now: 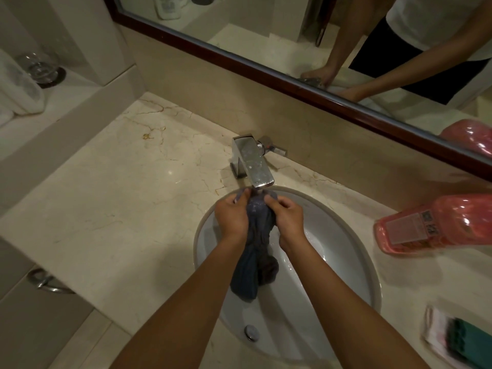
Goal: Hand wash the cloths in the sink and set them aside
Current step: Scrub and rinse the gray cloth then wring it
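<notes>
A wet blue-grey cloth [254, 257] hangs bunched over the white oval sink [332, 262], with a darker brown fold at its lower right. My left hand [231, 217] grips its upper left edge, fingers curled round the fabric. My right hand [288, 217] grips the upper right edge the same way. Both hands hold the top of the cloth right under the spout of the chrome faucet [253, 161]. The cloth's lower end dangles into the basin.
A pink detergent bottle [436, 222] lies on its side on the marble counter [119, 195] at the right. Folded cloths, white and teal [458, 339], sit at the lower right. A mirror [292, 49] runs behind; a glass [40, 66] stands on the left ledge.
</notes>
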Tool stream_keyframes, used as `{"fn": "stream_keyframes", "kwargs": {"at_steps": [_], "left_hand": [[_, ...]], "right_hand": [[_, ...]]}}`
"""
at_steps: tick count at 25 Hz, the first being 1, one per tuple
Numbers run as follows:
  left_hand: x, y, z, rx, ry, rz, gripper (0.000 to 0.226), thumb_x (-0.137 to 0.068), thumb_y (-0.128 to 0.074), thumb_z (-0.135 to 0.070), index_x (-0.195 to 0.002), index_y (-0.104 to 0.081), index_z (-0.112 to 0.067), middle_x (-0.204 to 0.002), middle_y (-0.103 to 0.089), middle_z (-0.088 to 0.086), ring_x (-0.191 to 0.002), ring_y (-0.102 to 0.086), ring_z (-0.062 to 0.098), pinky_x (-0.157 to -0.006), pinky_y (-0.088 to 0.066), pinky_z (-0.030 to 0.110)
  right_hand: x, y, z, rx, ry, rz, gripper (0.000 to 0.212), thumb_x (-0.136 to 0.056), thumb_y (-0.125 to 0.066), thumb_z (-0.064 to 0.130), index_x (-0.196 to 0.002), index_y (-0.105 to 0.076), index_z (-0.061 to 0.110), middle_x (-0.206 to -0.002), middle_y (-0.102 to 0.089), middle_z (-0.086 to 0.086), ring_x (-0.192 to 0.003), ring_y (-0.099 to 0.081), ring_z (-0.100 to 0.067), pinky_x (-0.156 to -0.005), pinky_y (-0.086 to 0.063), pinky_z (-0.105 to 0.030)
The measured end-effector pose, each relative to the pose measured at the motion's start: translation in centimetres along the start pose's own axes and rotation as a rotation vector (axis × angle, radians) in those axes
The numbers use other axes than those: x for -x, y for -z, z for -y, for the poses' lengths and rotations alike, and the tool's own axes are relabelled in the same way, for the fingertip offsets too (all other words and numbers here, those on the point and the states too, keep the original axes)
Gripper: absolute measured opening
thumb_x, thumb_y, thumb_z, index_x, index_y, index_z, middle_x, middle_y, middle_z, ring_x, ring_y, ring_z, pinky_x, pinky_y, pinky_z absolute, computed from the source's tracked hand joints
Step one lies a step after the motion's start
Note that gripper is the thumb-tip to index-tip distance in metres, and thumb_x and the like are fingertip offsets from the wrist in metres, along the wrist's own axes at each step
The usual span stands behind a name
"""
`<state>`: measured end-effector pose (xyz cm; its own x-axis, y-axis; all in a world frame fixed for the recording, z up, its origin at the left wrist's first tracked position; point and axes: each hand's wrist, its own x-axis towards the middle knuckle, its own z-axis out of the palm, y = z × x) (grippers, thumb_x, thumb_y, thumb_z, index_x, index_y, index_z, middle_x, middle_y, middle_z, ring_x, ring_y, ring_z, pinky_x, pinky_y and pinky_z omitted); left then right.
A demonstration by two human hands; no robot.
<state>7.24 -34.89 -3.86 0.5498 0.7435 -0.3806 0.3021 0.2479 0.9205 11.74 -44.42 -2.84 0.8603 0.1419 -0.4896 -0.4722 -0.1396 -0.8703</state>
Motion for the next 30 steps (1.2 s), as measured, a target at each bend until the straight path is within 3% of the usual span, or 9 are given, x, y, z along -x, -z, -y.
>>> {"fn": "stream_keyframes", "kwargs": {"at_steps": [3, 5, 9, 13, 16, 19, 22, 26, 30], "left_hand": [[-0.1, 0.5, 0.0, -0.126, -0.109, 0.015, 0.027, -0.093, -0.070, -0.030, -0.066, -0.068, -0.025, -0.057, -0.067, -0.014, -0.052, -0.060, -0.004, -0.049, -0.043, 0.011], [0.0, 0.6, 0.0, -0.087, -0.070, 0.062, 0.022, -0.096, -0.066, -0.032, -0.076, -0.070, -0.026, -0.066, -0.071, -0.014, -0.060, -0.067, -0.001, -0.052, -0.048, 0.012], [-0.4, 0.2, -0.5, 0.268, 0.259, 0.256, 0.031, -0.106, -0.047, -0.034, -0.108, -0.071, -0.014, -0.106, -0.076, 0.014, -0.098, -0.073, 0.031, -0.088, -0.057, 0.043], [0.6, 0.1, -0.7, 0.463, 0.504, 0.401, 0.045, -0.106, -0.039, -0.045, -0.116, -0.064, -0.009, -0.119, -0.070, 0.020, -0.097, -0.074, 0.031, -0.082, -0.060, 0.042], [0.8, 0.7, -0.4, 0.154, 0.308, 0.434, 0.047, -0.107, -0.036, -0.044, -0.115, -0.067, -0.009, -0.102, -0.075, 0.012, -0.084, -0.075, 0.023, -0.071, -0.062, 0.036], [-0.1, 1.7, 0.3, -0.172, 0.039, 0.209, 0.036, -0.106, -0.042, -0.036, -0.098, -0.072, -0.017, -0.070, -0.069, -0.002, -0.056, -0.065, 0.003, -0.050, -0.050, 0.019], [0.4, 1.7, 2.3, -0.077, 0.110, 0.197, 0.030, -0.105, -0.044, -0.034, -0.104, -0.069, -0.017, -0.096, -0.072, 0.005, -0.084, -0.070, 0.012, -0.069, -0.056, 0.026], [2.5, 0.8, 3.9, 0.481, 0.446, 0.311, 0.045, -0.097, -0.054, -0.054, -0.113, -0.076, -0.018, -0.109, -0.076, 0.005, -0.096, -0.075, 0.014, -0.074, -0.057, 0.024], [1.8, 1.9, 4.7, 0.248, 0.311, 0.401, 0.045, -0.099, -0.052, -0.050, -0.126, -0.068, -0.018, -0.111, -0.076, 0.006, -0.102, -0.073, 0.023, -0.086, -0.056, 0.038]], "right_hand": [[0.0, 0.5, 0.7, -0.057, -0.007, 0.017, 0.002, -0.090, -0.072, 0.013, -0.091, -0.070, 0.014, -0.082, -0.074, -0.001, -0.072, -0.069, -0.007, -0.062, -0.056, -0.019], [-0.3, 0.9, 1.2, -0.080, -0.016, 0.036, 0.014, -0.089, -0.072, 0.009, -0.100, -0.066, 0.012, -0.097, -0.072, -0.009, -0.084, -0.070, -0.015, -0.074, -0.059, -0.027], [0.2, 1.1, 1.3, -0.130, -0.081, 0.240, 0.034, -0.101, -0.058, 0.018, -0.134, -0.058, 0.015, -0.126, -0.065, -0.006, -0.111, -0.064, -0.017, -0.094, -0.055, -0.033], [1.6, 0.3, -0.1, -0.239, -0.203, 0.324, 0.038, -0.106, -0.044, 0.037, -0.120, -0.068, 0.011, -0.113, -0.074, -0.013, -0.103, -0.071, -0.022, -0.081, -0.057, -0.028], [1.8, 1.0, -0.7, -0.226, -0.143, 0.264, 0.030, -0.105, -0.049, 0.020, -0.118, -0.067, 0.001, -0.101, -0.075, -0.014, -0.089, -0.073, -0.024, -0.069, -0.058, -0.026], [1.8, 1.2, -0.8, -0.316, -0.198, 0.195, 0.028, -0.103, -0.050, 0.012, -0.115, -0.067, -0.005, -0.100, -0.073, -0.021, -0.082, -0.072, -0.026, -0.069, -0.060, -0.031], [2.1, 0.6, -0.3, -0.562, -0.369, 0.253, 0.030, -0.104, -0.048, 0.014, -0.119, -0.064, -0.006, -0.115, -0.069, -0.028, -0.102, -0.068, -0.036, -0.094, -0.055, -0.045], [1.8, -0.3, 0.4, -0.831, -0.544, 0.316, 0.038, -0.102, -0.050, 0.025, -0.120, -0.064, -0.005, -0.122, -0.065, -0.027, -0.113, -0.063, -0.036, -0.105, -0.047, -0.048], [0.5, 0.6, 0.8, -0.911, -0.406, 0.270, 0.046, -0.104, -0.045, 0.035, -0.129, -0.060, -0.001, -0.125, -0.065, -0.024, -0.114, -0.063, -0.035, -0.097, -0.049, -0.045]]}}
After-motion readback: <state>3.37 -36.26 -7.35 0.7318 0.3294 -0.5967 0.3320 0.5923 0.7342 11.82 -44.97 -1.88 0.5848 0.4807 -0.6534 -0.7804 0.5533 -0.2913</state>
